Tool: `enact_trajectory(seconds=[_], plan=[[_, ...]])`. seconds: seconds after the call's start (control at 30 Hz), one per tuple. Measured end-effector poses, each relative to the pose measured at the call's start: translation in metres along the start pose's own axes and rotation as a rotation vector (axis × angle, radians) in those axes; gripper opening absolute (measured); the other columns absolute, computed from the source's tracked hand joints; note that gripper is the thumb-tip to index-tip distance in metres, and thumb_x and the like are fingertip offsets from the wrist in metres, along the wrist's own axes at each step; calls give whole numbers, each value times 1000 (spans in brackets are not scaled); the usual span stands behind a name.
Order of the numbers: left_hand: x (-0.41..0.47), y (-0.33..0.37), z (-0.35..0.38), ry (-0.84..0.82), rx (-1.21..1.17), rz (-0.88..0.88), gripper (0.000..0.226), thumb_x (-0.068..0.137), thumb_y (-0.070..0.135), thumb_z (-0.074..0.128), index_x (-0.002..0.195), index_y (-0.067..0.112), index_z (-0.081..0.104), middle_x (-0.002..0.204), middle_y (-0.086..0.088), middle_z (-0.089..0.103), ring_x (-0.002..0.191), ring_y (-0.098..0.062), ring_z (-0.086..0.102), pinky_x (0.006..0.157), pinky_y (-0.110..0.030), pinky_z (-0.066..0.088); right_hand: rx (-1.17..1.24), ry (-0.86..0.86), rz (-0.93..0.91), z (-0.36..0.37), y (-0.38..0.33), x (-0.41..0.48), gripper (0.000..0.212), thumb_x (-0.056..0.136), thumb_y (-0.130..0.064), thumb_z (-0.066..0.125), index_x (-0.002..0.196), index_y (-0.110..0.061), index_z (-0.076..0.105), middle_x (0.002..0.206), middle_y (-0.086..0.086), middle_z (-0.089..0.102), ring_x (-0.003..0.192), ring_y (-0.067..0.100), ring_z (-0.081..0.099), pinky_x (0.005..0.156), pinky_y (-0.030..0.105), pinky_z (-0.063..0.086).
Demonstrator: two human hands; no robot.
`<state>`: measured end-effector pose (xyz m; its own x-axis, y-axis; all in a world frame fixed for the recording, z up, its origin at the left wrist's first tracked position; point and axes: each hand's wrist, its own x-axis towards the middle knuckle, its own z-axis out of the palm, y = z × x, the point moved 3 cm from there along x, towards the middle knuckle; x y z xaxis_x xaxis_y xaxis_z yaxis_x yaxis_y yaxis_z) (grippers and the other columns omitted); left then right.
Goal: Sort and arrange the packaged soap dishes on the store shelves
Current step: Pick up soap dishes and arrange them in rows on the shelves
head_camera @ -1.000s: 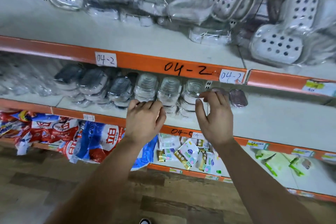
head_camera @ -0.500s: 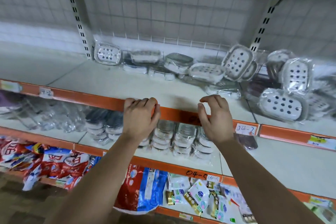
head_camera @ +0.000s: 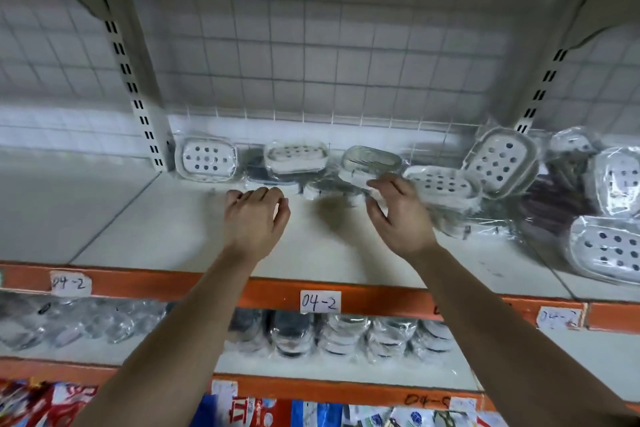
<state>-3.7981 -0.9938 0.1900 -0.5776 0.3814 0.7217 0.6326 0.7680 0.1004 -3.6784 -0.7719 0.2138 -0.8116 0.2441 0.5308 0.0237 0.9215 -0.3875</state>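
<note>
Soap dishes (head_camera: 296, 156) in clear wrap lie at the shelf (head_camera: 138, 218) back, just beyond my left hand (head_camera: 254, 218) and right hand (head_camera: 398, 215), both loose and empty; light, stiff and slippery, I judge, so I'd grip the long sides.

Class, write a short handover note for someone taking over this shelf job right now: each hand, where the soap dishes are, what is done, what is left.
Left hand: over the white upper shelf, loosely curled, holding nothing.
Right hand: empty too, fingers reaching toward the clear oval wrapped soap dish; contact unclear.
Dishes: white perforated plastic-wrapped soap dishes lie scattered and tilted along the upper shelf's back and right.
Done: wrapped dishes on the lower shelf stand in stacked rows.
Left: line up the upper shelf's dishes.
</note>
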Motion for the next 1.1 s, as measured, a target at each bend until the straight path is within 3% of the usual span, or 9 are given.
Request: enact_trajectory(seconds=[0.2,0.3,0.4,0.47,0.63,0.7,0.8,0.9,1.1], plan=[[7,-17,31,-88,-103,-57,32,89,31,38,74,17,62,67,2,62,62,-24,61,74,-39,46,-153,-86,75,10,-1,46,40,93,-25,53,128,-7,61,129,15,58,125,38,47,103,44,43],[5,-14,37,-82,-106,7,30,87,30,39,73,17,62,66,3,60,61,-23,59,76,-38,38,-239,-142,113,14,-1,65,42,95,-22,55,132,-4,56,134,19,54,131,39,41,112,43,32],[5,-15,40,-67,-120,18,28,85,30,40,72,18,61,66,4,59,61,-22,58,77,-38,33,-314,-198,184,24,13,83,69,90,-47,26,136,-2,51,132,22,56,133,40,42,119,46,21],[5,-16,42,-75,-130,13,27,85,31,40,72,18,60,66,4,58,62,-23,58,77,-38,33,-338,-225,210,31,23,91,83,79,-53,14,130,-4,57,128,21,57,132,43,42,118,50,21],[5,-17,42,-83,-138,19,28,86,31,38,72,18,59,67,4,58,62,-23,58,78,-37,31,-264,-232,223,22,10,93,44,86,-35,59,120,-8,63,122,15,53,114,38,52,106,45,36],[5,-17,42,-81,-137,19,27,85,30,38,71,18,58,66,5,57,61,-23,58,77,-37,31,-261,-218,203,21,7,90,42,83,-33,64,118,-11,61,122,12,51,113,38,50,100,47,42],[6,-17,41,-78,-142,25,26,85,29,39,71,18,58,65,5,57,60,-22,58,76,-38,31,-265,-228,175,21,3,83,50,79,-48,66,116,-16,61,120,9,52,113,37,45,97,46,43],[5,-18,40,-82,-145,21,28,85,30,37,73,18,59,66,5,58,61,-22,59,78,-39,33,-245,-210,88,22,-3,70,71,70,-72,46,113,-19,65,113,7,58,108,31,53,98,38,35],[6,-17,39,-87,-104,28,30,87,30,36,73,17,60,66,3,59,62,-23,60,78,-39,31,-261,-185,102,24,-18,30,75,72,-75,41,118,-22,65,117,1,58,108,35,52,98,43,38]])
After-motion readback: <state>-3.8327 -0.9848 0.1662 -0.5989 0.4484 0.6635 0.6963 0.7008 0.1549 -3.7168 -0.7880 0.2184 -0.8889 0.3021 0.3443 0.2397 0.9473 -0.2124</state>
